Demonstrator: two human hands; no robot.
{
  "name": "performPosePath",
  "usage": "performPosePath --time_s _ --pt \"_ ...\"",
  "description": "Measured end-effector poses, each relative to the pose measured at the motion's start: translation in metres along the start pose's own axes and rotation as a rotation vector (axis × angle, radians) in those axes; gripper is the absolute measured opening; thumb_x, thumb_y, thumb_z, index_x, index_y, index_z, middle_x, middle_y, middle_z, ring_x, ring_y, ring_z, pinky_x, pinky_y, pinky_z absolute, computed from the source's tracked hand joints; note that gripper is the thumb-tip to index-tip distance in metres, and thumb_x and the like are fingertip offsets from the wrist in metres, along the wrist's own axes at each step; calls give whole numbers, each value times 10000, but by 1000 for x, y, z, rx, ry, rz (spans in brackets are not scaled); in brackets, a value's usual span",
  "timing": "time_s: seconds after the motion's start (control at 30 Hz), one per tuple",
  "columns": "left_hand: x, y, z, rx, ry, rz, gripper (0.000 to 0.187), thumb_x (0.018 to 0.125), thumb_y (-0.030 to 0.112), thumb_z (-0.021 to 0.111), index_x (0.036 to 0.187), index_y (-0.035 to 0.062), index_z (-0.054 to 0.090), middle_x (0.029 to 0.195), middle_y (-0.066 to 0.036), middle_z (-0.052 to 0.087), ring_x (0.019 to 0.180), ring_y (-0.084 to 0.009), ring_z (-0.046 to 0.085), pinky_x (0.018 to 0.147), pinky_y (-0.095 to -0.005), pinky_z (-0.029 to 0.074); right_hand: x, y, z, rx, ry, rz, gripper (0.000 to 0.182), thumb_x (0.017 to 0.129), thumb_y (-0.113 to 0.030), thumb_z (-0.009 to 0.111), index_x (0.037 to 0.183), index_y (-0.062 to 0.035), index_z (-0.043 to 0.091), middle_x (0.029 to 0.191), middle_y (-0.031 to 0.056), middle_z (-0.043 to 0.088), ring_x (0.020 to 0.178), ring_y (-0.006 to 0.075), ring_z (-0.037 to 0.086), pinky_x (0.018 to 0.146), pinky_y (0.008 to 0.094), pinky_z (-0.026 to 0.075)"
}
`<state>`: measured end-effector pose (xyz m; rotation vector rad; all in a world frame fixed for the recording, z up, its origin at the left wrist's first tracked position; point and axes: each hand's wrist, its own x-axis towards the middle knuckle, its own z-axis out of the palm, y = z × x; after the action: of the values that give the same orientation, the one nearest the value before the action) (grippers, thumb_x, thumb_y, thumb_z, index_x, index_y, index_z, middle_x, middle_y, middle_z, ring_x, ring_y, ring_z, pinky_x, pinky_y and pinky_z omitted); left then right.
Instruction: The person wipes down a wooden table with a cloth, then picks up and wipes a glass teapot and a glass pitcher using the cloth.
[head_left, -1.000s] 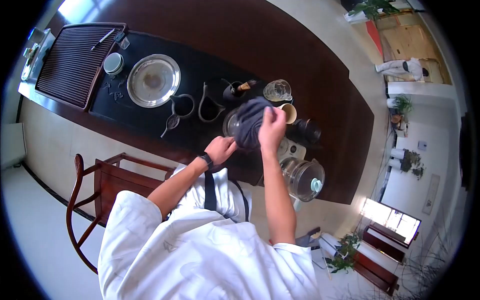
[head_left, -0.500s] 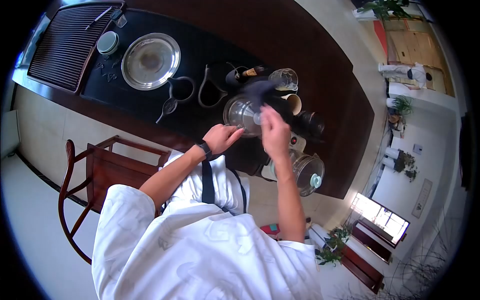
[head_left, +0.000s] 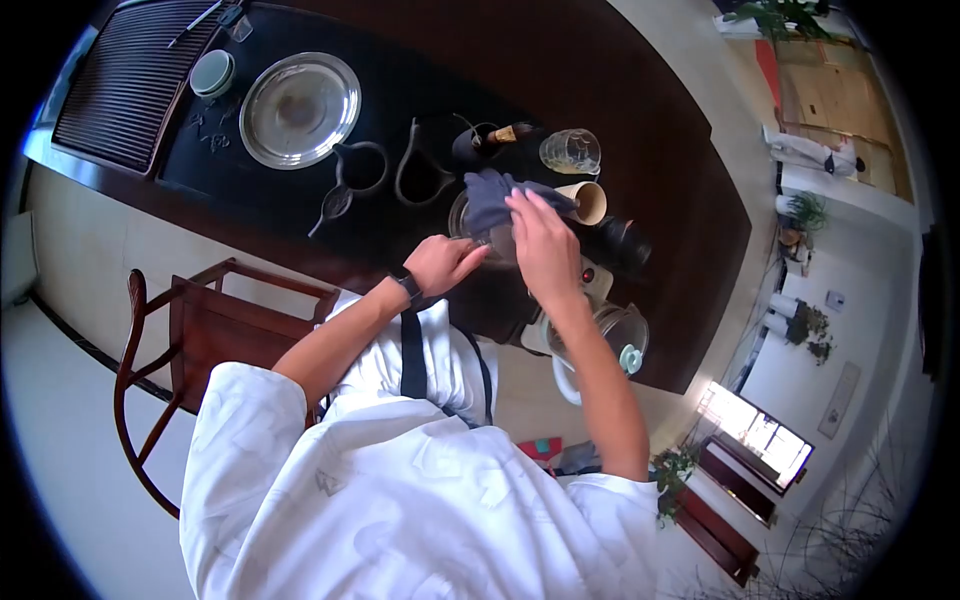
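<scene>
My right hand [head_left: 545, 245] presses a dark grey cloth [head_left: 488, 200] over a round clear glass vessel [head_left: 459, 217], fingers closed on the cloth. At the vessel's near edge, my left hand [head_left: 440, 267] grips the rim with thumb and fingers. The cloth and my right hand hide most of the vessel. Just beyond the cloth lies a beige cup [head_left: 590, 203] on its side, near a glass pitcher [head_left: 570, 152]. A dark round pot [head_left: 626, 243] is to the right of the cup.
A silver round tray [head_left: 300, 110], a strainer [head_left: 336, 202], a looped dark holder [head_left: 418, 175] and a brush [head_left: 508, 133] are on the table. A glass kettle [head_left: 622, 335] stands by my right forearm. A wooden chair [head_left: 225, 335] is at left.
The cloth, blurred before, has come down over the glass vessel and spread toward the left. My right hand has moved slightly up with it, while my left hand stays at the rim.
</scene>
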<state>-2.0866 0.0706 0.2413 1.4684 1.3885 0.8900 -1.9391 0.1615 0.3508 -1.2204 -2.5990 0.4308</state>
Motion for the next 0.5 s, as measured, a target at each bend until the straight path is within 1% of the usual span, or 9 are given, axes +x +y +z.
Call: performPosePath --time_s 0.07,0.13,0.17,0.2,0.27,0.33,0.43,0.47,0.5 --pt "0 0 0 12 -9 1 432 1011 345 522 782 -1 643 682 -254 592 660 -430 597 604 -476 459 14 1 -2 24 17 67 203 938 -124 592 1079 -20 695 1110 144 706 1090 356 643 899 436 524" --pt "0 0 2 17 -13 9 432 1012 346 521 787 -1 643 684 -254 593 662 -430 597 604 -477 457 22 3 -11 237 -135 320 234 949 -170 592 1087 -1 675 1095 190 694 1039 400 640 868 430 521" --pt "0 0 1 0 -37 -7 435 1014 348 518 789 -2 643 684 -256 591 659 -434 592 601 -479 454 21 11 -13 402 -53 434 268 961 -211 598 1095 12 663 1061 223 690 982 375 669 839 395 522" --pt "1 -1 1 -16 -53 -22 438 1016 350 515 791 -3 643 684 -257 590 656 -437 587 599 -480 452 15 25 -13 429 140 437 295 994 -253 573 1125 -3 663 1052 181 703 982 284 681 862 361 510" --pt "5 1 4 -7 -9 -3 434 1018 344 513 789 -5 635 677 -258 581 642 -438 574 591 -479 445 -1 48 -28 620 445 651 330 1017 -282 556 1205 -21 628 1124 114 677 1036 200 634 903 356 492" --pt "3 2 -1 -37 -41 -14 424 1018 338 518 792 -4 628 674 -259 575 638 -435 569 587 -473 442 -15 38 -65 1026 642 799 353 1024 -283 558 1268 -28 577 1202 84 620 1087 173 588 933 344 479" --pt "1 -1 -1 -36 -64 0 426 1017 337 521 792 -12 613 670 -254 570 637 -435 568 580 -462 438 -38 19 -91 1107 817 640 310 1024 -264 569 1201 -10 580 1167 80 606 1039 138 579 881 279 474" --pt "2 1 -3 -45 -77 -8 429 1018 337 519 791 -15 611 667 -251 569 638 -436 568 579 -461 438 -45 17 -89 1107 844 635 310 1024 -264 569 1201 -10 580 1167 80 606 1039 138 579 881 279 474" --pt "4 2 -3 -24 -96 -30 429 1019 332 515 790 -20 604 668 -251 566 637 -436 565 578 -455 436 -53 15 -84 986 761 671 287 1017 -249 583 1175 -10 584 1147 70 607 1014 131 576 866 274 474"
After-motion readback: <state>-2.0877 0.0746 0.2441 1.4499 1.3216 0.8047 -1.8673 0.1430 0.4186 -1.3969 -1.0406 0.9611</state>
